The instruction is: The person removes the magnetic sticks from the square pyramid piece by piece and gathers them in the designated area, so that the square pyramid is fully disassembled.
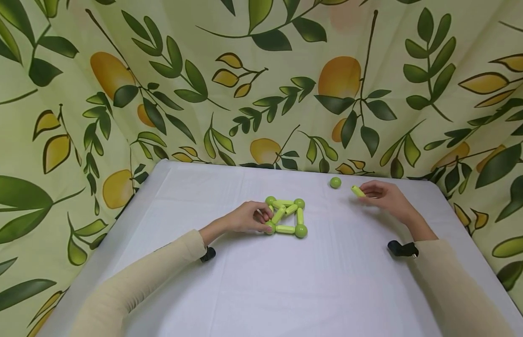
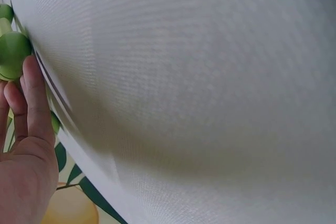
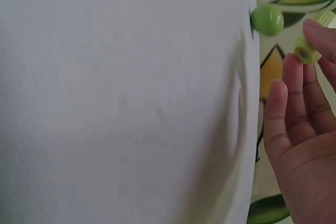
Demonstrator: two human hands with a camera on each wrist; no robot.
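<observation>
Head view: found green frame point(image 1: 285, 229) on desk point(image 1: 312, 290), toward far edge, midway betw. L & R edges. Noted L hand point(image 1: 249, 216) part-curled, pinching near-left corner; R hand point(image 1: 381, 196) pinching rod point(image 1: 357, 191), w/ loose ball point(image 1: 335, 182) near, by far edge. Judged frame light, stiff, apt to part at joints. L wrist view: fingertips on corner ball point(image 2: 14, 53); smooth, likely slippery. R wrist view: noted ribbed rod betw. thumb & fingers, rest loosely extended. Judged hard; grip mid-length.

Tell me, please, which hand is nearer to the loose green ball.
Right: the right hand is just right of the loose green ball; the left hand is farther off, left of it, touching the ball-and-rod frame.
</observation>
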